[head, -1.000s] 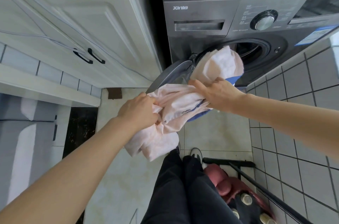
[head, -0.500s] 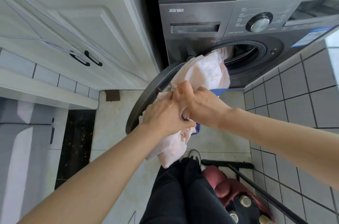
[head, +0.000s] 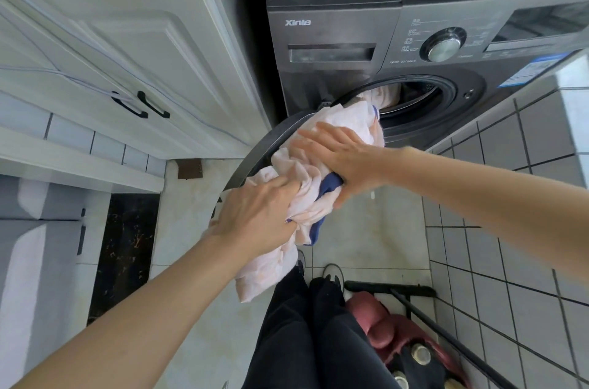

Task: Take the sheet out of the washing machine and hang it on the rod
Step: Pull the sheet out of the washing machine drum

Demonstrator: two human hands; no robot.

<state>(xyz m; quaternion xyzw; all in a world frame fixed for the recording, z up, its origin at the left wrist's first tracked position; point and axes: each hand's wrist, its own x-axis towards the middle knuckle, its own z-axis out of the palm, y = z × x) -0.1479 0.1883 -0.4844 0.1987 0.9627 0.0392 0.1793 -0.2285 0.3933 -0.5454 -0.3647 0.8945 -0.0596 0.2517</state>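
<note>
Sheet [head: 306, 172]: pale pink w/ a blue patch, bunched in mid-air in front of the washing machine [head: 334, 38]; one end trails into the drum opening [head: 411, 102], lower end hangs toward the floor [head: 366, 229].

Left hand [head: 255, 213]: fingers curled, gripping a wad of cloth. Right hand [head: 344, 156]: fingers straight, slightly spread, flat on top of the bundle; thumb underneath.

Handling (est.): soft, limp, no stiffness; prob. damp, so heavier than it looks & clingy. Not fragile. Take hold by gathered handfuls, hand over hand; loose tail may drag or snag on the door [head: 271, 146].

Room: tiled floor, tiled wall [head: 510, 165] to the right, white cabinet [head: 127, 38] to the left. Tight space. Rod not in view.
</note>
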